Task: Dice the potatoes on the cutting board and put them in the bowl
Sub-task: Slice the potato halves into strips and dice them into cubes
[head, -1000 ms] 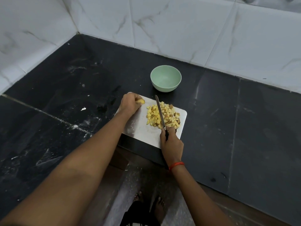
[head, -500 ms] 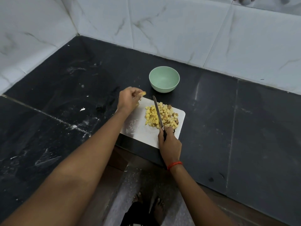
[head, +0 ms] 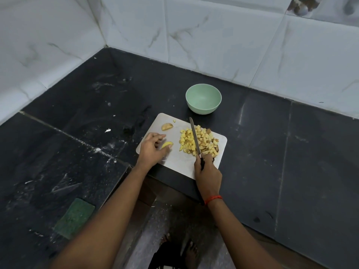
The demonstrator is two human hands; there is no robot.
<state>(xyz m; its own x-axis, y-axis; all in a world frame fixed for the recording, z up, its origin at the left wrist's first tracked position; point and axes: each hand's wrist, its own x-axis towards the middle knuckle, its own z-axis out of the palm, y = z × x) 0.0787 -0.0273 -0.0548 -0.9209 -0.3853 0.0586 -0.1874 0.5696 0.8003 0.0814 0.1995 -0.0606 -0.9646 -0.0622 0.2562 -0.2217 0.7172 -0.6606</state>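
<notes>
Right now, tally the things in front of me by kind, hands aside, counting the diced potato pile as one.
Potato wedges: 2
Diced potato pile: 1
Small potato scrap: 1
Knife: 1
Green bowl: 1
Cutting board: 1
Green scouring pad: 1
Total: 8

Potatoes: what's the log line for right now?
left hand: holds potato wedge | right hand: grips knife across diced potatoes | bowl: empty | second wedge: uncut on cutting board
</notes>
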